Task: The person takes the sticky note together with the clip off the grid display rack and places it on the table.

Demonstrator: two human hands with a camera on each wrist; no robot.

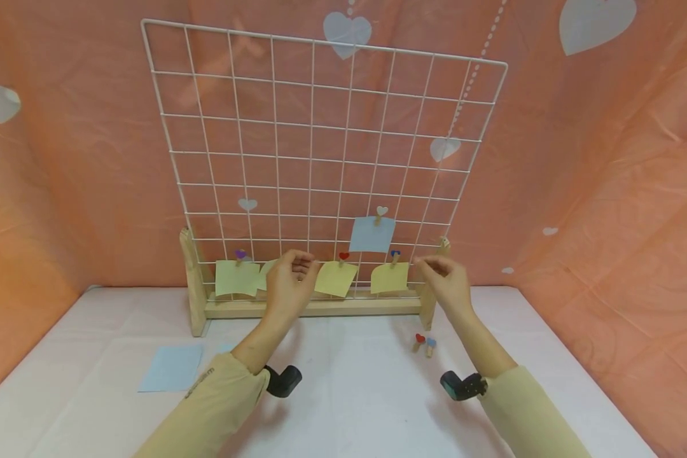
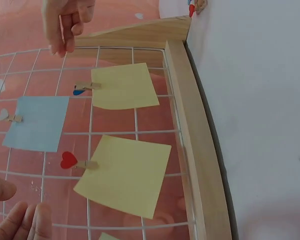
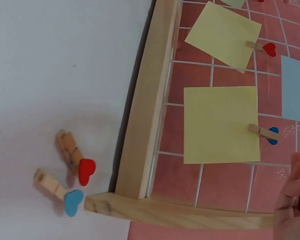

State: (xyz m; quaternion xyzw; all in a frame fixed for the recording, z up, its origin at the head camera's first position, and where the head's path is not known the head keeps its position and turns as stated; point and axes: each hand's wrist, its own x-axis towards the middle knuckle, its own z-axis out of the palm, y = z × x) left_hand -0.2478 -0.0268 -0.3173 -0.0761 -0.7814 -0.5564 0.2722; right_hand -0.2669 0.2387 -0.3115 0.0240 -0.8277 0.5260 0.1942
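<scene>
My left hand [image 1: 289,286] is raised in front of the white wire grid [image 1: 293,156], its fingers loosely bent and holding nothing visible. In the left wrist view, a gap shows between its thumb and fingers [image 2: 22,222]. Near the grid's right post hangs my right hand [image 1: 451,283], fingers relaxed with nothing seen in them. Wooden heart clips hold notes on the grid: a blue note [image 1: 372,234] with a white heart, a yellow note [image 3: 221,125] with a blue heart, another yellow note [image 2: 130,175] with a red heart, and a pale green note [image 1: 236,278] with a purple heart. My left hand partly covers another note.
Two loose clips, a red heart clip [image 3: 72,155] and a light blue heart clip [image 3: 57,190], lie by the right foot of the wooden stand [image 1: 320,309]. On the table's left lies a blue sheet [image 1: 172,367]. Orange cloth [image 1: 601,210] encloses the white table [image 1: 366,407].
</scene>
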